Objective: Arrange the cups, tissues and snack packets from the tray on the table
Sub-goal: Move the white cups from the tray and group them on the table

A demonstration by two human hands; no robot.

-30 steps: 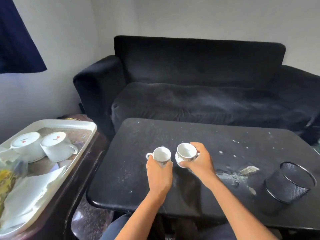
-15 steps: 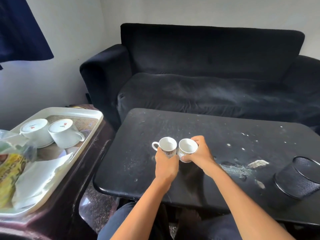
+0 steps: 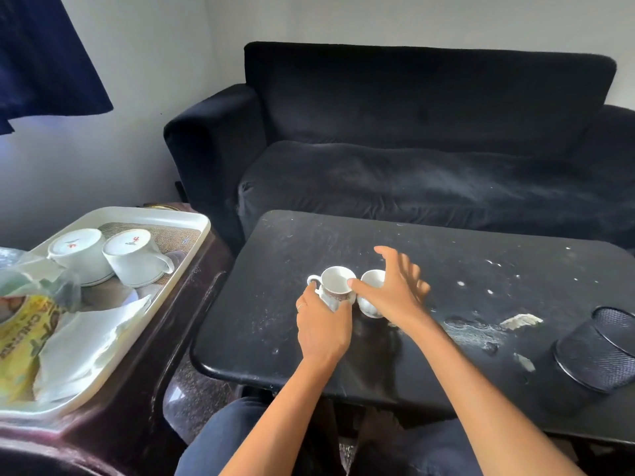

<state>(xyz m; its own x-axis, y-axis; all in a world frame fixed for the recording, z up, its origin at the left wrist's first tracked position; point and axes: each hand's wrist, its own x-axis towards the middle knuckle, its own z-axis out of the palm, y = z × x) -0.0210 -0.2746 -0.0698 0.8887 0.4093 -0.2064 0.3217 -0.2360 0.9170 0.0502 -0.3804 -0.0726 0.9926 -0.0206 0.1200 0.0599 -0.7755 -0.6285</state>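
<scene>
Head view, looking forward and down. My left hand (image 3: 323,329) is wrapped around a small white cup (image 3: 335,286) that stands upright on the black table (image 3: 275,286), its handle pointing left; the fingers close on the cup's near side. My right hand (image 3: 391,292) is spread open, fingers splayed, hovering over a second small cup (image 3: 372,293) that stands just beside the first, the two touching or nearly so (I cannot tell whether the palm rests on its rim). The two hands are thus close together near the middle of the table. The things left to move lie to my left, on the white tray (image 3: 192,242) resting on a dark side stand: two larger white cups (image 3: 134,257) sit upside down at its far end, side by side; nearer me lie the white tissues (image 3: 89,341), and at the near-left edge a yellow snack packet (image 3: 20,338), partly cut off by the frame. The tray's long axis runs from me away and to the right, toward the table corner. I judge my left hand the nearer to it, so the next reach would fall to that side once the cup is let go. A black mesh holder (image 3: 598,352) stands apart at the table's right end.
</scene>
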